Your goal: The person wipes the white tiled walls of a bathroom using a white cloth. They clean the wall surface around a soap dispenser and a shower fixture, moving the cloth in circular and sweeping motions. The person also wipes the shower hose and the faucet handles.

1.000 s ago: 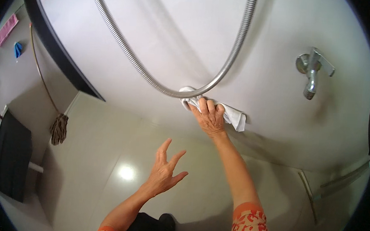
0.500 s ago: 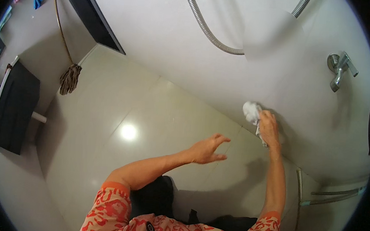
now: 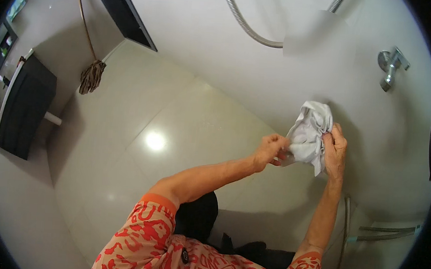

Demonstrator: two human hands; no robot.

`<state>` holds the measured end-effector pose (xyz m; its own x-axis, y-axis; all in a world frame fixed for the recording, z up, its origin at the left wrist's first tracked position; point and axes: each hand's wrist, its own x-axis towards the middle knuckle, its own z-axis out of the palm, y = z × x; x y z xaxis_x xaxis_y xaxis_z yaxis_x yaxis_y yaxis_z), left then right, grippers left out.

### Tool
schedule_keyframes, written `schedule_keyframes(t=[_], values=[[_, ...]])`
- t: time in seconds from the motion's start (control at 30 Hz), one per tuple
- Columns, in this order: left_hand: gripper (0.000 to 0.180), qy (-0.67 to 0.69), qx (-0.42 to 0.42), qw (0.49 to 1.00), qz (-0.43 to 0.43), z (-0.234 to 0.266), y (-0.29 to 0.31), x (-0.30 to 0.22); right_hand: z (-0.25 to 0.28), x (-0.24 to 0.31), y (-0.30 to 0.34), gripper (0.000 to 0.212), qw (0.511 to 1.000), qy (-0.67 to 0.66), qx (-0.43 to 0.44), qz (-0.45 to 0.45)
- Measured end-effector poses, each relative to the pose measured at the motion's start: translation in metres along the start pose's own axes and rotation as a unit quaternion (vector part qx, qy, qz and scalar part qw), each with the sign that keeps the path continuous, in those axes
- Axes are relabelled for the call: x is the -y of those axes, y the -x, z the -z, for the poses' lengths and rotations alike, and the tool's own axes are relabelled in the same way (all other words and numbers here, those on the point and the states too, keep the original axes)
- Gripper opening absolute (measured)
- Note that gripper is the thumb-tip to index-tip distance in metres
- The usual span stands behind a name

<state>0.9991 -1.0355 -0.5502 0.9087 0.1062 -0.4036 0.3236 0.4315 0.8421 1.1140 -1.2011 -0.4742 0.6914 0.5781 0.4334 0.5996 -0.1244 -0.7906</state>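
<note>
A crumpled white cloth (image 3: 310, 133) hangs between my two hands, in front of the pale wall on the right. My right hand (image 3: 335, 149) grips its right side, the thumb pressed over the folds. At the cloth's lower left edge, my left hand (image 3: 272, 152) pinches the fabric with curled fingers. The cloth is partly spread, with bunched folds toward the right hand and a loose corner dangling at the bottom.
A chrome tap (image 3: 390, 69) juts from the wall at the upper right, below a metal shower hose (image 3: 246, 28). A mop (image 3: 91, 76) leans in the far left corner. A dark cabinet (image 3: 27, 105) stands left. Grey pipes (image 3: 384, 236) lie at lower right.
My left hand has moved right and taken hold of the cloth's edge. The cloth, bunched at the wall before, is now lifted off and partly opened out between both hands.
</note>
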Motion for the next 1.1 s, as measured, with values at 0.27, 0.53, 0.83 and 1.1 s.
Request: schedule_keyframes(t=[0.27, 0.53, 0.83, 1.1], values=[[0.07, 0.273, -0.013, 0.952, -0.14, -0.094, -0.027, -0.043, -0.009, 0.015, 0.018, 0.038, 0.988, 0.102, -0.029, 0.115], [0.046, -0.244, -0.283, 0.721, -0.584, -0.096, -0.066, -0.117, 0.027, -0.002, 0.031, 0.028, 0.983, 0.106, -0.087, 0.123], [0.049, -0.498, -0.285, 0.54, -0.616, -0.097, -0.105, -0.125, 0.019, -0.024, 0.023, 0.017, 0.992, 0.064, -0.058, 0.097], [0.058, -0.523, -0.296, 0.589, -0.54, -0.013, -0.141, -0.12, 0.028, -0.037, 0.024, 0.015, 0.993, 0.056, -0.074, 0.071]])
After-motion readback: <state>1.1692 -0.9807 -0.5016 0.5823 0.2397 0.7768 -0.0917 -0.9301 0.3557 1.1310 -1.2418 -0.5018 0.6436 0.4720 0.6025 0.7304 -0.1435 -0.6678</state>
